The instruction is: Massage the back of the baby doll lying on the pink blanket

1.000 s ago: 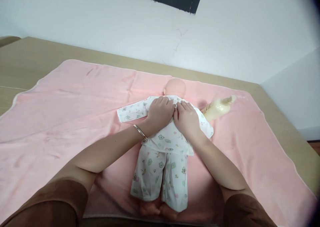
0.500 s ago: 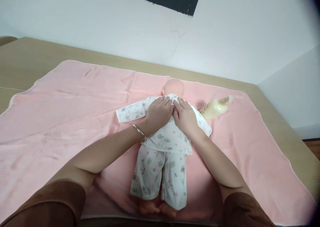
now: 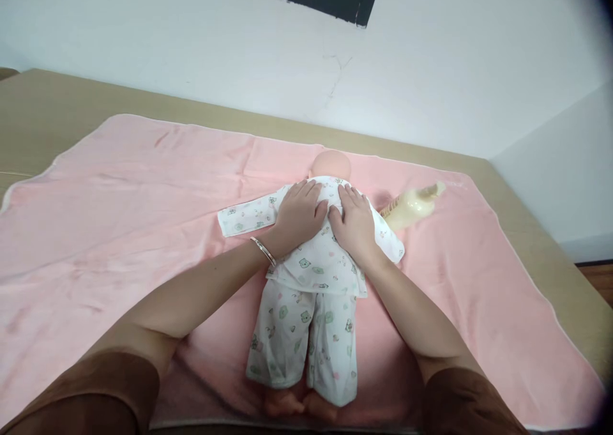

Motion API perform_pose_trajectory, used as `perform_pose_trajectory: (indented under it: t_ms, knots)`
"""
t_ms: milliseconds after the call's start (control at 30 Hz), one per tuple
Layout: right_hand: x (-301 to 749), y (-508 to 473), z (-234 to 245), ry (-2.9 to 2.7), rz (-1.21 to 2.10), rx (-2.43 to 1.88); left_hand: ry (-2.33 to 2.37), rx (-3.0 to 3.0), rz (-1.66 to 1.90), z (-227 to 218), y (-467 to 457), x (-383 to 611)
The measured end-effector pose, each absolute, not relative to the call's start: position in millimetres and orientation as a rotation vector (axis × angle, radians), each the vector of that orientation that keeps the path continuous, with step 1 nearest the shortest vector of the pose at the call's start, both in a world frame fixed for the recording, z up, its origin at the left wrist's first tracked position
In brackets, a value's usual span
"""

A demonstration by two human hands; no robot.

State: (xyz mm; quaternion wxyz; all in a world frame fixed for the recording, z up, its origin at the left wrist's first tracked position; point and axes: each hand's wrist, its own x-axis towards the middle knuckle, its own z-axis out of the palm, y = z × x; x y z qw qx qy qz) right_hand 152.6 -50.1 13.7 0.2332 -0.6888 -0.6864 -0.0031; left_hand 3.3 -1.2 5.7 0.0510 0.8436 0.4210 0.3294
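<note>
A bald baby doll [image 3: 330, 163] lies stretched out, its head away from me and its face not showing. It wears a white printed long-sleeved top [image 3: 311, 272] and matching trousers [image 3: 282, 336]. My left hand [image 3: 299, 214], with a bangle [image 3: 263, 251] at the wrist, rests flat on the left of the top's upper part. On the right of it lies my right hand [image 3: 354, 224], palm down. Both hands have their fingers stretched towards the collar, and a narrow strip of cloth shows between the thumbs.
A pink blanket [image 3: 143, 211] is spread under the doll on a wooden table [image 3: 86, 96]. Beyond the doll's right sleeve, a pale yellow bottle [image 3: 409, 206] lies on its side. A white wall [image 3: 239, 52] stands behind the table.
My hands have moved apart from the middle of the collar, where their fingertips met, and now lie flat on either side. The cloth near the collar looks smoother.
</note>
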Motion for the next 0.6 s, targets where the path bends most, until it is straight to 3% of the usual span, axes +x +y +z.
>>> perform_pose_trajectory:
  t_ms: [600]
  knots:
    - [157.4,-48.0,13.8,-1.968,-0.050,-1.872,1.262,2.517,0.963,3.0,3.4,4.3]
